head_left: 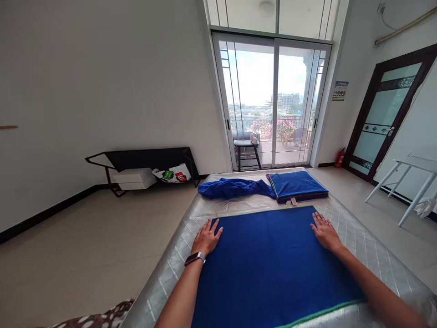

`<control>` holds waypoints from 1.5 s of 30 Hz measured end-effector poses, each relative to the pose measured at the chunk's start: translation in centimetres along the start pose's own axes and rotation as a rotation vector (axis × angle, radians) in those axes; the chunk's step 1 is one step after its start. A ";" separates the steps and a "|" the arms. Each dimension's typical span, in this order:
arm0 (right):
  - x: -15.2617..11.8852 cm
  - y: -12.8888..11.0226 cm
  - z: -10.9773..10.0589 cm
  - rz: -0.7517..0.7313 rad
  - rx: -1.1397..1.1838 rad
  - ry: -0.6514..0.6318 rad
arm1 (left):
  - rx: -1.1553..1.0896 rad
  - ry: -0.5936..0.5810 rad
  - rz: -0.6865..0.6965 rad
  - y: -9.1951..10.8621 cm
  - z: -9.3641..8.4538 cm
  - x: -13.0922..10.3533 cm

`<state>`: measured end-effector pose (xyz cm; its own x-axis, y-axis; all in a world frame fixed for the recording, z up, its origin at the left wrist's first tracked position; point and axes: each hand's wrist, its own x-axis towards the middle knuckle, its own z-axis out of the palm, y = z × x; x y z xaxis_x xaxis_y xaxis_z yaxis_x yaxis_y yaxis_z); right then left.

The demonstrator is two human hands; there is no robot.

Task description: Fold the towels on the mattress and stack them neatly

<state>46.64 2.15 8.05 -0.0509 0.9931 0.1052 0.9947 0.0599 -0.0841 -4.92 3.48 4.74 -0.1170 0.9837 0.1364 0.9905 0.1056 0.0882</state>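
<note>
A blue towel [269, 259] with a green stitched edge lies spread flat on the silvery quilted mattress [170, 269]. On its left edge, near the far corner, rests my left hand [206, 237], fingers spread, a watch on the wrist. My right hand [325, 231] lies open on the opposite edge, also near the far corner. Beyond it sits a stack of folded blue towels [297, 184] with a white tag showing. A crumpled blue towel [235, 187] lies left of that stack.
Behind the mattress are sliding glass doors [274, 105] and a dark stool [246, 145]. A black rack [150, 159] with white boxes [134, 178] and a bag [173, 174] stands by the left wall. At right are a white table [414, 166] and a fire extinguisher [340, 158].
</note>
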 end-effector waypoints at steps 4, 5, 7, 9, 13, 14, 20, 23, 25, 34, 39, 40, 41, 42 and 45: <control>1.3 -7.8 1.1 -0.274 0.123 -0.073 | 0.009 0.001 -0.002 0.1 -0.2 -0.1; 1.5 -9.4 1.5 -0.329 0.143 -0.108 | 0.013 0.000 -0.002 0.1 -0.2 -0.2; 2.1 -11.3 2.0 -0.399 0.167 -0.164 | 0.022 -0.007 0.002 0.1 -0.3 -0.3; 3.0 -11.2 2.3 -0.405 0.176 -0.189 | 0.028 -0.018 0.009 0.0 -0.4 -0.3; 6.0 -5.7 1.9 -0.248 0.147 -0.176 | 0.028 -0.027 0.016 0.0 -0.5 -0.4; 6.8 -3.7 1.7 -0.191 0.135 -0.166 | 0.027 -0.028 0.012 -0.1 -0.5 -0.4; 9.8 4.0 1.9 -0.064 0.127 -0.124 | 0.046 -0.032 0.026 -0.8 0.2 -0.2; 9.9 4.4 2.5 -0.084 0.120 -0.117 | 0.063 -0.053 0.022 -0.9 0.6 -0.2; 9.8 4.2 2.7 -0.084 0.117 -0.116 | 0.075 -0.061 0.015 -0.8 0.3 -0.3; 9.7 4.2 2.7 -0.060 0.239 -0.070 | 0.063 -0.032 -0.052 4.5 -5.2 -0.5; 10.7 4.7 2.2 0.026 0.443 -0.038 | -0.017 -0.036 0.157 17.7 -4.4 -3.3; 11.0 4.8 2.1 0.041 0.465 -0.031 | -0.065 -0.060 0.304 21.1 -3.7 -4.8; 11.3 5.0 2.1 0.051 0.478 -0.024 | -0.166 -0.077 0.571 24.5 -3.1 -6.5; 11.5 5.1 2.2 0.057 0.484 -0.019 | -0.261 -0.083 0.809 27.7 -2.4 -8.3; 11.9 5.2 2.3 0.076 0.503 -0.002 | -0.330 -0.108 1.014 35.7 -1.3 -13.2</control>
<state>50.99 14.53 6.54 0.0197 0.9967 0.0782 0.8292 0.0274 -0.5583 31.94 -5.92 7.34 0.7723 0.5998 0.2092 0.5515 -0.7965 0.2478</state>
